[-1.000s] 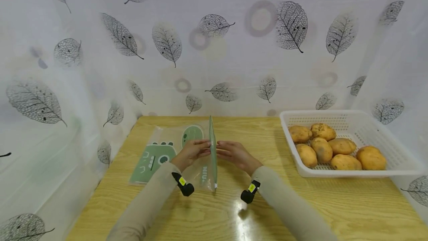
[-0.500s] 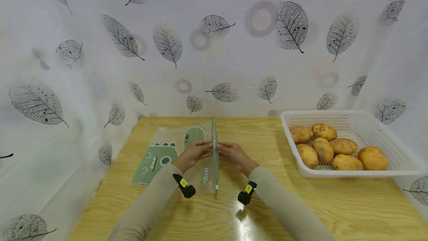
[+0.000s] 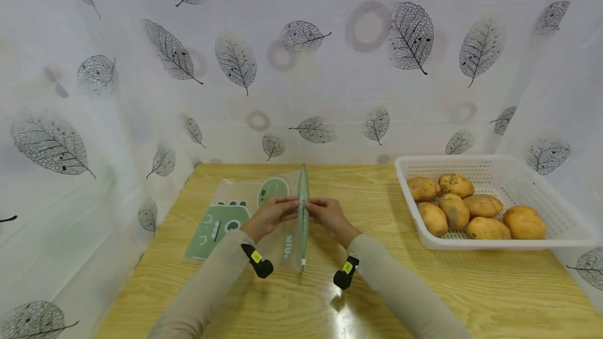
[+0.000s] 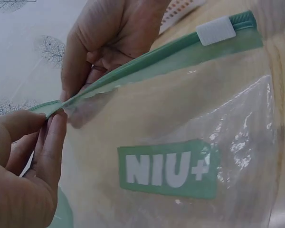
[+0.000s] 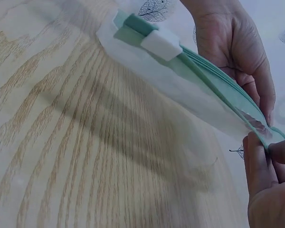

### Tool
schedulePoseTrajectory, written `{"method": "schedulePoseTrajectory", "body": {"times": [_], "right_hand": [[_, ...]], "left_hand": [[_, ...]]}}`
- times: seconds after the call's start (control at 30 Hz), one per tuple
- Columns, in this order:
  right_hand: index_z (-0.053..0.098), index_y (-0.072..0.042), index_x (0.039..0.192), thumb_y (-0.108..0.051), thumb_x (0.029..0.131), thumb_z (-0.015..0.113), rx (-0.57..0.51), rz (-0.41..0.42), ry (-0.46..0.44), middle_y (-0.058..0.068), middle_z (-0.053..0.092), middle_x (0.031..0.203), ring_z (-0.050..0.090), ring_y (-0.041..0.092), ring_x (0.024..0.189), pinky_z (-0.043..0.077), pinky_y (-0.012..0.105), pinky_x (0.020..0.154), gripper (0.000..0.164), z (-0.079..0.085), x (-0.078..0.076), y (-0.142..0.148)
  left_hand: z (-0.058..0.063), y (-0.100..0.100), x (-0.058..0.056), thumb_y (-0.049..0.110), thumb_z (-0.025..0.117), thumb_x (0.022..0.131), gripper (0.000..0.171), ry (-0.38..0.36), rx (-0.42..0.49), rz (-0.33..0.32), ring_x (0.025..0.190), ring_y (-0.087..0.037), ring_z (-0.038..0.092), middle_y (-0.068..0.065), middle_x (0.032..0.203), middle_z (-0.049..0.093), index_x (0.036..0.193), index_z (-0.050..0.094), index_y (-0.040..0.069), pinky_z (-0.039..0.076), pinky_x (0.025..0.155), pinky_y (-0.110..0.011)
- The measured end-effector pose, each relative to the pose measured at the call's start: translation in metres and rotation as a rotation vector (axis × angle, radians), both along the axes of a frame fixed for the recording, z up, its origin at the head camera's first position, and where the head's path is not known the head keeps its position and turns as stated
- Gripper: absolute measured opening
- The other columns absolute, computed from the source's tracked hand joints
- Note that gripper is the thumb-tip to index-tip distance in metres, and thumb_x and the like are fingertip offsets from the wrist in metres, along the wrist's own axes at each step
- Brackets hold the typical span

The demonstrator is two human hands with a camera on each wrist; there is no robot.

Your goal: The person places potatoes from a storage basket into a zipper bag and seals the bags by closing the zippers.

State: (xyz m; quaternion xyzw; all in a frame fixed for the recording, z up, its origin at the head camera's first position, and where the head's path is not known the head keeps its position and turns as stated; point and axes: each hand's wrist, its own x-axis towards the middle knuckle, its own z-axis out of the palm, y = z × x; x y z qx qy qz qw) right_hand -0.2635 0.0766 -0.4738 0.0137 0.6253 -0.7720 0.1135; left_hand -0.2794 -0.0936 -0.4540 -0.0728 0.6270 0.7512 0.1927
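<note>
A clear zip bag (image 4: 242, 109) with green monster prints and "NIU+" lettering lies to the left on the table, its green zip edge (image 3: 303, 239) raised upright. My left hand (image 3: 269, 218) pinches the left lip of this edge at about mid-length. Opposite it, my right hand (image 3: 333, 219) pinches the right lip between thumb and fingers. Between both hands the two green lips stand slightly parted. A white slider (image 4: 216, 31) sits at the near end of the zip, also visible in the right wrist view as a white slider block (image 5: 161, 44).
On the right of the wooden table (image 3: 377, 297) stands a white perforated basket (image 3: 560, 224) holding several potatoes (image 3: 482, 205). A leaf-printed white curtain (image 3: 330, 88) hangs behind the table and along the left side.
My right hand has come left onto the bag's right lip and now pinches it. The green lips have parted a little in the middle. My left hand stays nearly in place.
</note>
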Motion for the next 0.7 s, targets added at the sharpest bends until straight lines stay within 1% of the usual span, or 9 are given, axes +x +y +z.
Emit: {"method": "schedulePoseTrajectory", "body": {"times": [0.13,0.2,0.3,0.43,0.57,0.63,0.7], "right_hand": [[0.057,0.015,0.116,0.001,0.094,0.058,-0.006,-0.033,-0.007,0.012,0.068,0.094,0.068,0.012,0.078,0.061,0.025,0.075,0.026,0.005,0.001,0.001],[0.057,0.014,0.116,0.001,0.094,0.058,-0.014,-0.043,-0.012,0.015,0.068,0.096,0.069,0.015,0.080,0.061,0.026,0.076,0.026,0.008,0.002,0.003],[0.056,0.015,0.117,0.000,0.094,0.058,-0.004,-0.040,0.005,0.018,0.068,0.099,0.070,0.017,0.084,0.060,0.025,0.078,0.028,0.009,0.001,0.008],[0.055,0.015,0.118,0.000,0.094,0.059,0.009,-0.035,0.013,0.020,0.067,0.103,0.070,0.017,0.086,0.060,0.024,0.080,0.029,0.012,0.001,0.013],[0.056,0.016,0.117,0.003,0.093,0.057,0.028,-0.045,0.013,0.022,0.066,0.103,0.070,0.015,0.082,0.060,0.024,0.079,0.027,0.015,0.001,0.016],[0.056,0.016,0.117,0.004,0.094,0.057,0.039,-0.051,0.015,0.021,0.066,0.101,0.069,0.013,0.079,0.060,0.024,0.079,0.026,0.017,0.001,0.018],[0.055,0.016,0.117,0.004,0.094,0.056,0.045,-0.053,0.014,0.019,0.066,0.100,0.068,0.012,0.078,0.060,0.024,0.078,0.026,0.017,0.001,0.021]], "left_hand": [[0.009,-0.005,0.001,0.000,0.062,0.091,0.033,0.014,-0.045,0.001,0.077,-0.014,0.069,-0.009,0.092,0.071,0.122,0.057,-0.010,0.060,0.080,-0.027],[0.014,-0.009,0.000,0.000,0.063,0.091,0.034,0.036,-0.061,0.010,0.076,-0.013,0.068,-0.008,0.091,0.069,0.122,0.057,-0.011,0.060,0.079,-0.027],[0.020,-0.016,-0.001,0.001,0.063,0.091,0.035,0.068,-0.064,0.031,0.075,-0.011,0.067,-0.006,0.088,0.068,0.122,0.056,-0.013,0.061,0.076,-0.024],[0.031,-0.028,0.000,0.001,0.063,0.092,0.036,0.086,-0.050,0.045,0.073,-0.010,0.067,-0.003,0.084,0.067,0.122,0.054,-0.015,0.060,0.073,-0.021],[0.043,-0.040,0.002,0.004,0.065,0.091,0.034,0.121,-0.103,0.043,0.071,-0.009,0.067,-0.003,0.083,0.066,0.118,0.057,-0.014,0.060,0.072,-0.021],[0.048,-0.046,0.002,0.004,0.066,0.090,0.032,0.140,-0.132,0.052,0.070,-0.010,0.066,-0.003,0.082,0.067,0.116,0.059,-0.013,0.061,0.070,-0.021],[0.054,-0.052,0.001,0.004,0.067,0.089,0.030,0.151,-0.134,0.062,0.068,-0.010,0.067,-0.004,0.080,0.067,0.113,0.060,-0.013,0.061,0.069,-0.022]]}}
